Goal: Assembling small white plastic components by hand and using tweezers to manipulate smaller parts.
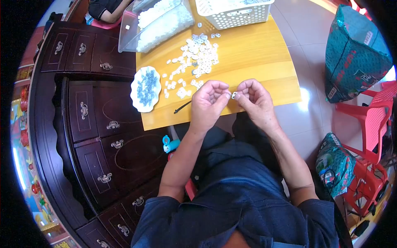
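Above the near edge of the table, my two hands meet with fingertips almost touching. A small white plastic piece [234, 95] shows between them. The thumb and fingers of my right hand [258, 105] pinch it, and my left hand [209, 105], also closed, meets it with its fingertips. Its details are too small to make out. A thin black strip [182, 108] sticks out beside my left hand; whether the hand holds it I cannot tell. Just beyond my hands lies a loose pile of small white plastic pieces [202, 53].
A scalloped white plate [135, 90] holds small grey-blue parts on the wooden table [256, 53]. At the far side stand a clear bin [126, 39] of white pieces and a white basket [235, 20]. Dark drawers [95, 103] flank the left; green bags [355, 62] and red chairs [364, 118] the right.
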Demonstrator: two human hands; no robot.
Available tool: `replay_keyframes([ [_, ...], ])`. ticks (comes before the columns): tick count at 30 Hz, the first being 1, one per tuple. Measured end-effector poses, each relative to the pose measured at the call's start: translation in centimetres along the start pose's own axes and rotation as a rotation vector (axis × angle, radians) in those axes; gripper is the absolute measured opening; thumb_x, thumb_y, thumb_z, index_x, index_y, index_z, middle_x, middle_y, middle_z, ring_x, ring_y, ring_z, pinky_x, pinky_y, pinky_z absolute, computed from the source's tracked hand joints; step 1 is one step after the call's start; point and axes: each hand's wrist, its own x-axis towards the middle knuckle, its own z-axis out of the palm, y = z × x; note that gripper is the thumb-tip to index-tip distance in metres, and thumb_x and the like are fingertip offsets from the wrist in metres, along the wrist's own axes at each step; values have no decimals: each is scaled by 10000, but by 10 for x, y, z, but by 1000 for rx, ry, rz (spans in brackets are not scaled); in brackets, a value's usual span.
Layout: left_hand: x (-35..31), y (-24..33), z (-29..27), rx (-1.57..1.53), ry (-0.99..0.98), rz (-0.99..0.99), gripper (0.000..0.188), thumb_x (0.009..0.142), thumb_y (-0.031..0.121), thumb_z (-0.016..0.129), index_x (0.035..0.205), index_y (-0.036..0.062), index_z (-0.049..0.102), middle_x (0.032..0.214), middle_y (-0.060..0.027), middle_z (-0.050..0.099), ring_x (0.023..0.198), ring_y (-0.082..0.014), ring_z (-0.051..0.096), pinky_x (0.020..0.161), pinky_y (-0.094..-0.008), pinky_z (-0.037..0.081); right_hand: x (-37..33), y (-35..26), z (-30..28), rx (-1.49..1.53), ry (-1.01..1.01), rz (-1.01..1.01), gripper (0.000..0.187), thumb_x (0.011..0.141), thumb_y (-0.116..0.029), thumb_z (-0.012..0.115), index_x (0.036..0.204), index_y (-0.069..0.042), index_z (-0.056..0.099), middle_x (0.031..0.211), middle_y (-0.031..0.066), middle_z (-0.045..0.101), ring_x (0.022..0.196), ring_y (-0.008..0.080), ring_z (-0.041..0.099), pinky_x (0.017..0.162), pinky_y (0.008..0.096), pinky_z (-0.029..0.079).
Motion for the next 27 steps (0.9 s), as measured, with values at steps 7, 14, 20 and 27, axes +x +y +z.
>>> replay_keyframes([
  [7,3,1,-2,91,-24,40,163,889,-58,658,1045,-17,639,898,-17,663,787,-42,621,706,-189,522,1,0,-1,-39,-13,-36,137,923,13,664,1016,-31,574,863,-37,582,763,21,539,697,183,471],
  [14,4,2,2,272,-33,114,134,865,-53,659,991,-11,673,824,-25,688,723,-45,625,654,-199,521,1,1,-2,-66,10,-67,140,918,25,665,991,-39,564,835,-52,563,711,4,504,648,167,436],
  [20,4,2,2,310,-34,157,136,858,-58,658,984,-9,675,814,-36,695,707,-55,632,638,-208,518,2,2,-2,-91,8,-96,141,916,31,664,975,-42,558,813,-63,553,694,-2,489,630,165,423],
  [27,4,13,6,455,-53,240,135,849,-61,657,970,-6,679,781,-42,692,668,-63,628,595,-220,499,1,6,-4,-160,14,-120,147,907,30,670,972,-40,559,812,-54,569,703,-1,513,628,171,437],
])
